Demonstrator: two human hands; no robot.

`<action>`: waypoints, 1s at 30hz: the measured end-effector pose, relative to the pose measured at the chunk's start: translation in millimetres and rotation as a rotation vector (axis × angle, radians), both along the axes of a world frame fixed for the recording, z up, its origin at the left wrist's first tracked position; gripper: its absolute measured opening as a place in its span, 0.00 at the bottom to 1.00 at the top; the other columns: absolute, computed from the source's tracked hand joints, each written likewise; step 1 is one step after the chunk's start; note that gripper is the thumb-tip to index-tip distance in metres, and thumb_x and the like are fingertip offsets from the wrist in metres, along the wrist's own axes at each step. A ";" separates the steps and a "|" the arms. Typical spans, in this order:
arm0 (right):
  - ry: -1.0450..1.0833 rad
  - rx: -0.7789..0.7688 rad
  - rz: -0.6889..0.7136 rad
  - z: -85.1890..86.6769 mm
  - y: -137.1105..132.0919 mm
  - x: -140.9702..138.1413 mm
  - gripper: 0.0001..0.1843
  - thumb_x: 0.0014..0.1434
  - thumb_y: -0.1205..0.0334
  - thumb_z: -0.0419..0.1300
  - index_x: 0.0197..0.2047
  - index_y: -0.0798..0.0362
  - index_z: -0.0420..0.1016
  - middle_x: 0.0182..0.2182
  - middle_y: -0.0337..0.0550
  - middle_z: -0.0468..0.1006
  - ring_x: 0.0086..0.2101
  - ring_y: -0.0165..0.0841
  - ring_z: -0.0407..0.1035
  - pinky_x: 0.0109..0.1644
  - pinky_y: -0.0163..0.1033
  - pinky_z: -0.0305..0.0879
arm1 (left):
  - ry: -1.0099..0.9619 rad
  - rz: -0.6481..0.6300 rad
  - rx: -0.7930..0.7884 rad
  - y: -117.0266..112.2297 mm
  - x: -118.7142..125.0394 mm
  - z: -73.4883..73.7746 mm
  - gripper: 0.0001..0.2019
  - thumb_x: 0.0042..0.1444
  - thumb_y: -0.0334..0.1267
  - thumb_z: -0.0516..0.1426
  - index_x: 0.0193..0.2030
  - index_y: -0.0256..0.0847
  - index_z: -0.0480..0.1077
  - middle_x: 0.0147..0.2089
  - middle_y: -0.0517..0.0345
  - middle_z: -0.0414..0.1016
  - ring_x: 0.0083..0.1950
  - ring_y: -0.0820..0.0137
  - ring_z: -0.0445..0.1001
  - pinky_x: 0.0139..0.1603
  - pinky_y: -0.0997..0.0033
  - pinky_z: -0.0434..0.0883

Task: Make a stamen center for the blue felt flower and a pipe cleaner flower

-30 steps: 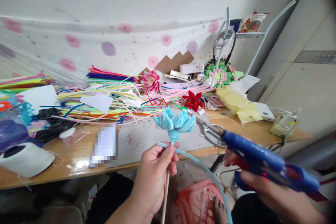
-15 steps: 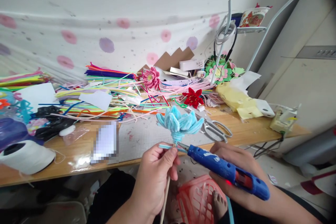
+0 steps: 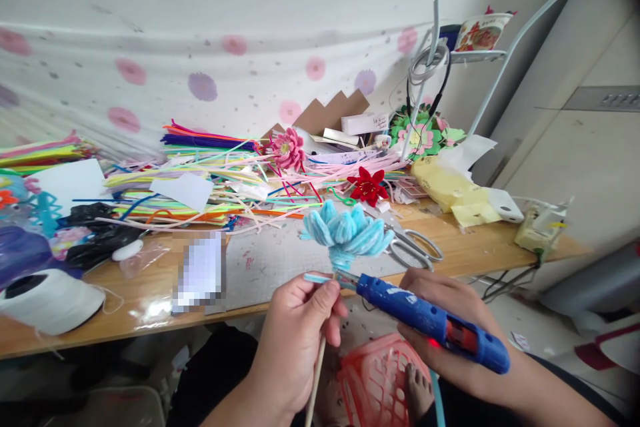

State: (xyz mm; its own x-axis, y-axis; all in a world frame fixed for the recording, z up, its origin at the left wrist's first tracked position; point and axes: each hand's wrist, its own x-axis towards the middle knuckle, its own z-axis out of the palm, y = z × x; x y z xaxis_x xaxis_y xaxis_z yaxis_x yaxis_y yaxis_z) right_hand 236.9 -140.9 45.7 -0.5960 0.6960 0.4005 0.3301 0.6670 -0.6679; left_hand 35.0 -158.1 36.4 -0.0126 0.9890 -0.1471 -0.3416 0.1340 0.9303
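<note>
My left hand [image 3: 295, 340] sits at the lower middle of the frame, clenched round a thin wooden stick [image 3: 316, 380], thumb and forefinger pinching it just under the light blue flower [image 3: 347, 230] that tops it; the flower stands a little right of centre, leaning slightly to the right, in front of the near edge of the surface [image 3: 475, 247]; a loose pipe cleaner end [image 3: 316, 278] of the same blue lies across my thumb; my right hand [image 3: 445, 320], at the lower right, is wrapped around a blue glue gun [image 3: 430, 320] with a red light glowing on its side; the nozzle points up and to the left at the base of the flower, just above my left thumb, though I cannot tell whether the tip touches; on the surface behind, scissors [image 3: 415, 247] lie just right of the flower, a red flower [image 3: 369, 185] and a pink flower [image 3: 289, 149] sit further back, and a heap of coloured pipe cleaners [image 3: 200, 180] spreads across the middle left; a white roll [image 3: 50, 300] rests at the far left; below my hands, at the bottom edge, is a red basket [image 3: 375, 380]
</note>
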 end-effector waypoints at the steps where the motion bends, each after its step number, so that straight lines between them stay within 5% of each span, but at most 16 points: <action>1: -0.001 0.001 -0.003 -0.2 0.2 0.3 0.07 0.51 0.73 0.56 0.31 0.52 0.63 0.27 0.39 0.67 0.28 0.30 0.62 0.30 0.35 0.58 | -0.005 0.001 -0.005 0.1 0.1 0.1 0.14 0.50 0.44 0.61 0.23 0.34 0.68 0.21 0.60 0.69 0.16 0.82 0.62 0.19 0.80 0.54; 20: -0.051 0.018 -0.004 -1.6 2.3 18.4 0.06 0.51 0.71 0.58 0.32 0.51 0.68 0.30 0.42 0.72 0.30 0.32 0.67 0.32 0.37 0.64 | 0.018 0.051 0.001 -0.4 -4.3 -1.1 0.16 0.52 0.44 0.59 0.21 0.34 0.67 0.20 0.60 0.68 0.16 0.82 0.60 0.19 0.79 0.54; 22: 0.020 0.045 -0.133 -5.0 11.4 35.9 0.07 0.50 0.68 0.62 0.34 0.49 0.70 0.32 0.43 0.73 0.32 0.35 0.69 0.34 0.39 0.66 | 0.039 0.083 -0.003 0.5 -7.2 -2.5 0.16 0.52 0.44 0.59 0.21 0.35 0.67 0.20 0.61 0.68 0.17 0.82 0.60 0.20 0.79 0.54; 24: 0.215 -0.001 -0.417 -10.5 27.2 57.5 0.11 0.48 0.62 0.65 0.36 0.48 0.72 0.31 0.42 0.74 0.30 0.36 0.69 0.32 0.40 0.68 | 0.049 0.105 -0.012 1.7 -9.5 -3.7 0.16 0.51 0.44 0.60 0.21 0.35 0.67 0.20 0.61 0.67 0.17 0.82 0.60 0.20 0.79 0.55; 27: 0.516 -0.259 -0.700 -19.1 58.4 88.7 0.16 0.49 0.51 0.64 0.38 0.52 0.72 0.21 0.40 0.71 0.21 0.32 0.66 0.22 0.36 0.65 | 0.051 0.119 -0.013 3.4 -10.5 -4.9 0.16 0.50 0.45 0.60 0.21 0.35 0.67 0.21 0.61 0.68 0.18 0.81 0.60 0.21 0.78 0.56; 30: 0.594 -0.379 -0.876 -27.4 86.9 110.4 0.18 0.47 0.48 0.65 0.33 0.53 0.70 0.24 0.39 0.73 0.16 0.25 0.62 0.20 0.34 0.64 | 0.061 0.120 -0.010 4.1 -9.4 -5.6 0.15 0.50 0.45 0.60 0.21 0.35 0.68 0.21 0.61 0.68 0.18 0.81 0.60 0.21 0.78 0.56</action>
